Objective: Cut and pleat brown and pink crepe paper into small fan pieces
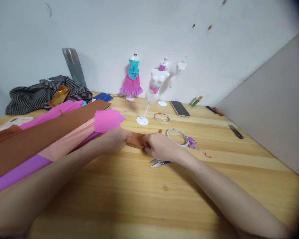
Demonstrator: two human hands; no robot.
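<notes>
A short strip of brown crepe paper is stretched between my two hands, just over the table. Its left end is pinched in my left hand, whose fingers are closed. My right hand grips the other end, also closed. Beneath the right wrist lie small scissors or snips with blue handles, partly covered. Beyond the right hand sits a roll of white tape. Left of my hands are a long brown paper piece, a pink paper piece and purple paper.
Behind stand a mini mannequin in a teal and pink paper dress and a barer white mannequin. A phone, a utility knife and paper scraps lie right. A striped cloth and a bottle are back left.
</notes>
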